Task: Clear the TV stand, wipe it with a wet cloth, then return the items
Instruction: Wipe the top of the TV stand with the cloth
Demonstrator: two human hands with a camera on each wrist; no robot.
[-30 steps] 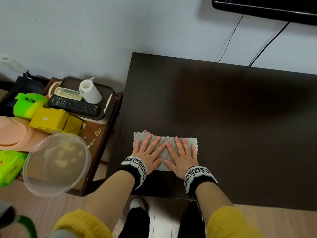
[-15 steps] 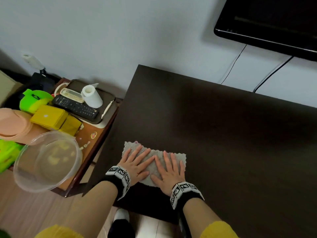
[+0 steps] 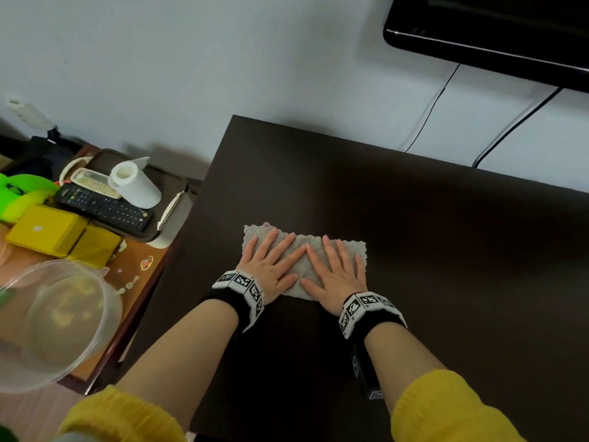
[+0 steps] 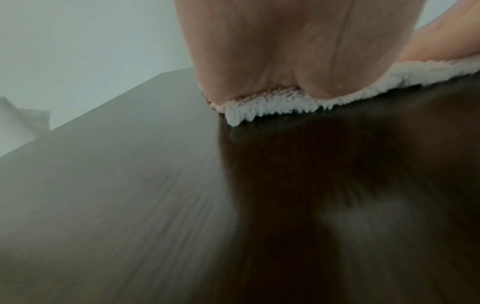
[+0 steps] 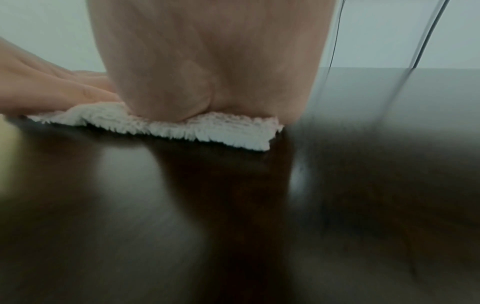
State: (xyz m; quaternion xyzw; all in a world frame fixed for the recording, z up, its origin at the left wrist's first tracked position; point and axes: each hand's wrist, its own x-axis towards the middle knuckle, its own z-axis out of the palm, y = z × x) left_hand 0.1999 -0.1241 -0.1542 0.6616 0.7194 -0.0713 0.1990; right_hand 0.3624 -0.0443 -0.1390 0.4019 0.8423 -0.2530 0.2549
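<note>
A grey fluffy cloth [image 3: 304, 250] lies flat on the dark brown TV stand [image 3: 414, 237], near its left front part. My left hand [image 3: 271, 260] presses on the cloth's left half with straight, spread fingers. My right hand [image 3: 338, 266] presses flat on its right half the same way. In the left wrist view the heel of my left hand [image 4: 272, 51] sits on the cloth's white fringe [image 4: 265, 107]. The right wrist view shows my right palm [image 5: 207, 61] on the cloth [image 5: 207, 131]. The stand's top holds nothing but the cloth.
A low side table [image 3: 140, 266] at the left carries a tray [image 3: 172, 202] with a black remote [image 3: 102, 205], a pale remote and a paper roll [image 3: 135, 185], plus yellow boxes [image 3: 47, 231] and a clear plastic bowl [image 3: 47, 327]. A TV [image 3: 497, 30] hangs upper right, cables [image 3: 427, 113] below it.
Both hands have slid the cloth away from the stand's front edge toward the wall, staying flat on it. The head view has tilted up, showing more of the TV.
</note>
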